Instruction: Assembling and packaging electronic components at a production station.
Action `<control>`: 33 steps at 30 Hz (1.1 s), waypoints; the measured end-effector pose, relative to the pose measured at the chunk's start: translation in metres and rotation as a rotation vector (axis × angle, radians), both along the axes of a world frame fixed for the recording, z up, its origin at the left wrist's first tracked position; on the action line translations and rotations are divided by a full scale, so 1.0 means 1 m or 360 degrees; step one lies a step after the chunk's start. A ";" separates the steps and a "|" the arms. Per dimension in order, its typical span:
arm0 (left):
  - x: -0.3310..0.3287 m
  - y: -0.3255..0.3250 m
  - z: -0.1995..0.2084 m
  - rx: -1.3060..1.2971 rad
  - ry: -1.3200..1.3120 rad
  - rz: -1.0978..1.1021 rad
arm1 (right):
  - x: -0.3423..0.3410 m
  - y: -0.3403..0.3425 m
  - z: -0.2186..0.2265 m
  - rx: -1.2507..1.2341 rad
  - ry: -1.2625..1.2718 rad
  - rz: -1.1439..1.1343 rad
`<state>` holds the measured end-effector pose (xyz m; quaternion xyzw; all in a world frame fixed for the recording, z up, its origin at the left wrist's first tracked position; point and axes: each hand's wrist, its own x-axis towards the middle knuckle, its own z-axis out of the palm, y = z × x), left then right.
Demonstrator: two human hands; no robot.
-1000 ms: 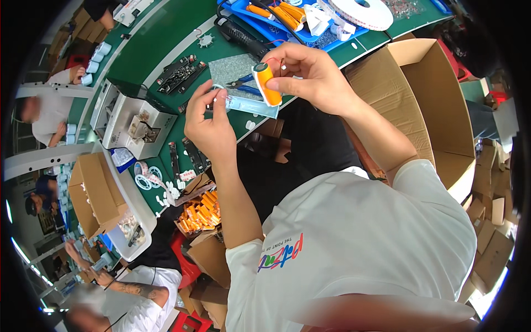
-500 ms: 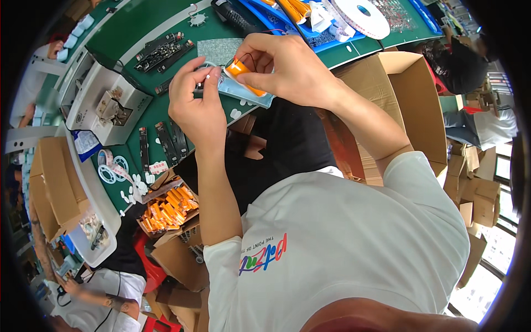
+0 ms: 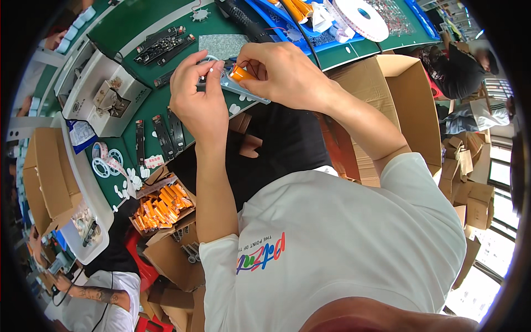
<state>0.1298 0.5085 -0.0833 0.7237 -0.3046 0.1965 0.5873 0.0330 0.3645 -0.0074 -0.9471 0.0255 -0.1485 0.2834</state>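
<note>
My right hand point(image 3: 290, 72) is closed around an orange-wrapped cylindrical battery point(image 3: 240, 73), with thin dark wires at its end by the fingers. Just to its left, my left hand point(image 3: 200, 97) has its thumb and forefinger close together on a tiny white piece point(image 3: 211, 69), too small to name. Below the battery lies a light blue-grey flat strip point(image 3: 251, 94), partly hidden by my right hand. A grey textured pad point(image 3: 222, 44) is on the green table point(image 3: 126, 99) beyond my fingers.
Black strip-shaped parts point(image 3: 164, 45) lie in a pile at the left. A carton of orange batteries point(image 3: 165, 207) stands near my left forearm. White tape rolls point(image 3: 108, 161) are beside it. An open cardboard box point(image 3: 412, 99) is at the right, below a blue tray point(image 3: 271, 14).
My right hand has come slightly lower, and less of the battery shows between its fingers. The left hand keeps its pinch. The whole view has shifted a little.
</note>
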 end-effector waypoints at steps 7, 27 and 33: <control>-0.001 -0.001 0.002 0.0031 -0.0021 0.0023 | 0.005 0.001 0.003 -0.0040 0.0111 0.0021; 0.000 -0.004 0.001 0.0009 -0.0048 0.0025 | 0.004 0.001 0.003 -0.0101 0.0165 0.0056; -0.001 -0.004 0.003 -0.0007 -0.0066 0.0022 | 0.003 -0.002 -0.007 -0.0176 0.0011 0.0140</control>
